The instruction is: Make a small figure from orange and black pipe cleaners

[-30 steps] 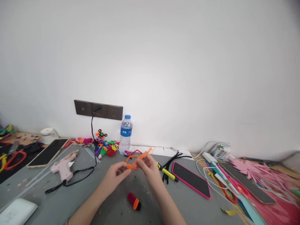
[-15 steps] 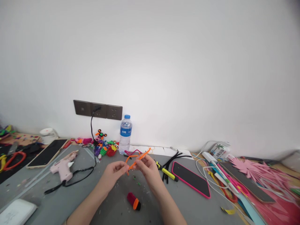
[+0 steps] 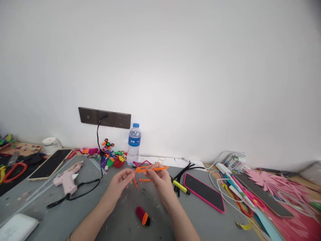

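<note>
Between my hands is a bent orange pipe cleaner (image 3: 142, 169). My left hand (image 3: 121, 182) pinches its left end, where a short piece hangs down. The fingers of my right hand (image 3: 159, 179) are closed on the right part, and the folded end sticks out past them. Below my hands, a small dark red roll with an orange band and a black end (image 3: 143, 216) lies on the grey mat (image 3: 125, 219). Another short orange piece (image 3: 144, 180) shows behind, between the hands.
Behind stand a water bottle (image 3: 134, 144) and small fuzzy figures (image 3: 112, 159). A glue gun (image 3: 67, 179) with its cord lies left. To the right are a yellow cutter (image 3: 181, 186), black pipe cleaners (image 3: 181, 174), a pink-edged phone (image 3: 204, 192) and pink paper (image 3: 273, 182).
The orange pipe cleaner has turned from a steep slant to nearly level, its folded end now pointing right. My right hand has shifted slightly, and my left hand keeps its pinch.
</note>
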The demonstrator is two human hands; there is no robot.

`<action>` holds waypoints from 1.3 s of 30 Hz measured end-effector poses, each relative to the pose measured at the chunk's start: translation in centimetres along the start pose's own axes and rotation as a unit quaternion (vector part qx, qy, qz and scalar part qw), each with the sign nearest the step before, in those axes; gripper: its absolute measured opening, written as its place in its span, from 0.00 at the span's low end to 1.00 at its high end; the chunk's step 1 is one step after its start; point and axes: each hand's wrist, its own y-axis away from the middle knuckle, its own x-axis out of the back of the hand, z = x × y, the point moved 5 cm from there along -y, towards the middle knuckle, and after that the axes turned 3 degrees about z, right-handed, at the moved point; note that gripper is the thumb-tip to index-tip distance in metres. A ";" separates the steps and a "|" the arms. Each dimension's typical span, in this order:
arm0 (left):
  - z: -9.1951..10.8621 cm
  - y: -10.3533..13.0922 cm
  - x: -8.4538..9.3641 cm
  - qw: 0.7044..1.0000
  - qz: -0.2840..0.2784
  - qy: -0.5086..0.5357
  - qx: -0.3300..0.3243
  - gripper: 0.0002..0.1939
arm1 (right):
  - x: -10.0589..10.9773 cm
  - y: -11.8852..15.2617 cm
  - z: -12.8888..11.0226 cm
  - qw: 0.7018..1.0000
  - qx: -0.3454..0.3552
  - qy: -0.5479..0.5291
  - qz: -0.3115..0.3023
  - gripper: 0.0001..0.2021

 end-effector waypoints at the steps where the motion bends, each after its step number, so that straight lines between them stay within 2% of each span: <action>1: -0.3 -0.1 0.2 1.000 0.008 0.023 0.017 0.20 | 0.0 0.0 -0.1 1.000 -0.001 -0.004 0.000 0.12; 6: -0.8 -0.3 -0.1 0.996 -0.007 0.085 0.036 0.21 | -0.8 0.3 -0.1 0.999 -0.017 0.012 -0.026 0.13; 11: -0.1 0.0 -0.3 0.998 -0.010 0.054 0.015 0.20 | -1.3 0.4 -0.2 0.997 0.004 0.048 -0.058 0.10; 15: 0.5 0.4 -0.6 0.999 -0.027 0.036 0.008 0.18 | -1.1 0.2 -0.3 0.997 -0.001 0.063 -0.050 0.10; 19: 0.6 0.7 -1.3 0.996 -0.082 -0.023 -0.021 0.16 | -0.7 0.1 -0.2 0.997 -0.008 0.071 -0.028 0.10; 21: 0.4 0.9 -1.7 0.990 -0.112 -0.067 -0.048 0.15 | -0.8 0.1 -0.1 0.996 -0.007 0.081 -0.038 0.10; 24: 0.3 1.1 -2.1 0.979 -0.126 -0.136 -0.085 0.13 | -1.1 0.2 0.2 0.993 -0.026 0.101 -0.055 0.10; 29: 0.5 1.0 -2.0 0.975 -0.105 -0.168 -0.098 0.13 | -0.8 0.0 0.5 0.994 -0.034 0.099 -0.037 0.12; 33: 0.7 0.4 -1.0 0.987 -0.063 -0.123 -0.083 0.15 | 0.1 -0.1 0.2 0.995 -0.033 0.091 -0.006 0.14; 36: 0.9 0.0 0.0 0.994 -0.014 -0.075 -0.074 0.19 | 0.2 0.1 -0.1 0.987 -0.041 0.153 -0.018 0.14; 39: 1.0 -0.1 0.7 0.997 0.020 -0.034 -0.059 0.21 | -0.2 0.3 -0.4 0.973 -0.012 0.223 -0.053 0.13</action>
